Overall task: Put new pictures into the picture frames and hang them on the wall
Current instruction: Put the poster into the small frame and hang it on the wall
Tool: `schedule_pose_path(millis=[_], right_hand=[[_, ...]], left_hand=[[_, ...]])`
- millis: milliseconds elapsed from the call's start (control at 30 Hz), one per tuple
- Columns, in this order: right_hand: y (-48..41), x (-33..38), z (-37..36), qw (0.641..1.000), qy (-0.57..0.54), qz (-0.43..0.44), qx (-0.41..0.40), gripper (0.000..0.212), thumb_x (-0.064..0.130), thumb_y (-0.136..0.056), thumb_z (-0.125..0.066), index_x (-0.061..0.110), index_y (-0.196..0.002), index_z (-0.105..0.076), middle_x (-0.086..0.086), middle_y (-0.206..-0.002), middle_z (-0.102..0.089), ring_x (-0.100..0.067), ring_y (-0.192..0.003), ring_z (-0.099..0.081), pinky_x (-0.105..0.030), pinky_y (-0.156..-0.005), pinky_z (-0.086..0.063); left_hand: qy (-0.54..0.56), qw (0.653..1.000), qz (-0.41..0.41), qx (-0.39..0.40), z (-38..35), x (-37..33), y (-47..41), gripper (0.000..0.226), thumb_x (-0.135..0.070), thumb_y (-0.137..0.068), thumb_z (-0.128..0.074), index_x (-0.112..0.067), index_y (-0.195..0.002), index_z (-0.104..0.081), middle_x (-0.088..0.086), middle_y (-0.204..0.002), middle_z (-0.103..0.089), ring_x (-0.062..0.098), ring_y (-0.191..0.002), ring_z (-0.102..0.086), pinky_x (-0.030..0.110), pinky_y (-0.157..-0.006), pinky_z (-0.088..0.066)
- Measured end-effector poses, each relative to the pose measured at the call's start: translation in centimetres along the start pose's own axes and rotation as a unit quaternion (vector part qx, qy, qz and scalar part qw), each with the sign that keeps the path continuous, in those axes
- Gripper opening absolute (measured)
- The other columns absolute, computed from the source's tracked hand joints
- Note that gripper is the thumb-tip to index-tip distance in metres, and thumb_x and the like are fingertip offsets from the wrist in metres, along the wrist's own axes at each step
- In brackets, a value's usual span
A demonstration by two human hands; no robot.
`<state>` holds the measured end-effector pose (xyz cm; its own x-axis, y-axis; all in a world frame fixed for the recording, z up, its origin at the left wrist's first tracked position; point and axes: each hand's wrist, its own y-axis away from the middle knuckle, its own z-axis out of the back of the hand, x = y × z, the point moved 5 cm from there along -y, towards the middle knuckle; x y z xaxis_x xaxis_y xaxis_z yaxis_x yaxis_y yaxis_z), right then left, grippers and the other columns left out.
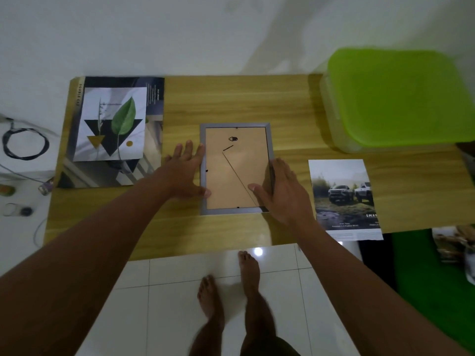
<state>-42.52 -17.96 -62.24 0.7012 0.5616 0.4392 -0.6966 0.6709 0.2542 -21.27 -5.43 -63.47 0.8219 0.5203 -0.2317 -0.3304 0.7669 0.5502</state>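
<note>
Two hands rest on one picture frame (231, 181), which lies face down in the middle of the wooden counter (231, 98), brown backing up. The left hand (187, 173) is spread wide, with straight fingertips and thumb touching the frame's left rail. The right hand (280, 191) lies nearly flat over the right rail, its thumb on the backing. Neither hand has lifted the frame.

Just right of the frame lies one picture of two trucks (344, 196), with white letters "SMAR" cut off at its edge. Well to the left, one leaf print (113, 124) sits on one larger dark sheet (113, 173) marked "DOUBLE"; the next word is unclear. One box with a green lid (395, 98) stands at the far right.
</note>
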Motion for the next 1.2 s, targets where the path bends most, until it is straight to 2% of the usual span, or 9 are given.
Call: schedule_pose_path(millis=[100,133,400,600,767,967,1200], right_hand=[[0.0,-0.1,-0.1,1.000,-0.012,-0.024,-0.004,0.079,0.063,-0.092,-0.052,0.012,-0.149,-0.030,-0.010,-0.155,-0.035,-0.031,-0.140,-0.038,-0.047,-0.105,-0.044],[0.1,0.0,-0.2,1.000,-0.014,-0.026,-0.004,0.077,0.062,-0.092,-0.052,0.011,-0.146,-0.032,-0.011,-0.152,-0.039,-0.032,-0.136,-0.043,-0.047,-0.101,-0.047],[0.4,0.6,-0.3,1.000,0.003,-0.002,-0.007,0.066,0.053,-0.098,-0.047,0.009,-0.146,-0.038,-0.013,-0.159,-0.029,-0.030,-0.144,-0.031,-0.042,-0.107,-0.039],[0.3,1.3,0.1,0.999,0.040,0.003,0.015,0.066,0.051,-0.100,-0.044,0.004,-0.146,-0.038,-0.015,-0.158,-0.028,-0.032,-0.143,-0.032,-0.040,-0.109,-0.037],[0.3,1.8,0.4,0.994,0.101,0.021,0.033,0.063,0.048,-0.102,-0.041,-0.001,-0.141,-0.043,-0.019,-0.149,-0.038,-0.035,-0.131,-0.042,-0.044,-0.103,-0.044],[0.3,2.1,0.7,0.989,0.142,0.021,0.042,0.058,0.047,-0.102,-0.041,-0.001,-0.134,-0.047,-0.020,-0.140,-0.045,-0.035,-0.123,-0.049,-0.053,-0.101,-0.044],[-0.1,1.9,0.6,0.988,0.150,0.033,0.037,0.060,0.051,-0.101,-0.038,0.001,-0.131,-0.048,-0.018,-0.135,-0.049,-0.031,-0.122,-0.045,-0.048,-0.104,-0.039]], left_hand=[[-0.004,1.000,0.001,-0.002,-0.1,0.0,0.0,0.122,-0.062,-0.078,-0.068,-0.022,-0.153,0.019,0.013,-0.160,0.023,0.035,-0.147,0.018,0.053,-0.119,-0.004],[-0.003,1.000,0.000,-0.003,-0.1,0.1,0.1,0.121,-0.063,-0.078,-0.067,-0.023,-0.153,0.019,0.012,-0.160,0.023,0.034,-0.147,0.018,0.053,-0.119,-0.004],[-0.003,1.000,-0.003,-0.009,-0.2,0.3,0.0,0.121,-0.065,-0.077,-0.067,-0.024,-0.153,0.018,0.011,-0.160,0.022,0.033,-0.148,0.017,0.052,-0.119,-0.004],[0.002,1.000,0.001,-0.014,0.0,0.3,0.0,0.122,-0.063,-0.076,-0.069,-0.024,-0.154,0.017,0.011,-0.161,0.021,0.034,-0.148,0.016,0.053,-0.119,-0.005],[0.002,1.000,0.000,-0.020,0.2,0.1,0.1,0.121,-0.063,-0.076,-0.069,-0.024,-0.154,0.015,0.011,-0.161,0.020,0.033,-0.148,0.015,0.053,-0.119,-0.007],[-0.003,1.000,0.002,-0.017,0.3,0.0,0.5,0.121,-0.062,-0.076,-0.070,-0.024,-0.154,0.014,0.011,-0.161,0.018,0.033,-0.149,0.014,0.053,-0.119,-0.008],[0.010,1.000,0.007,-0.011,0.4,0.0,0.5,0.122,-0.062,-0.075,-0.071,-0.025,-0.154,0.014,0.009,-0.161,0.019,0.031,-0.149,0.015,0.052,-0.119,-0.008]])
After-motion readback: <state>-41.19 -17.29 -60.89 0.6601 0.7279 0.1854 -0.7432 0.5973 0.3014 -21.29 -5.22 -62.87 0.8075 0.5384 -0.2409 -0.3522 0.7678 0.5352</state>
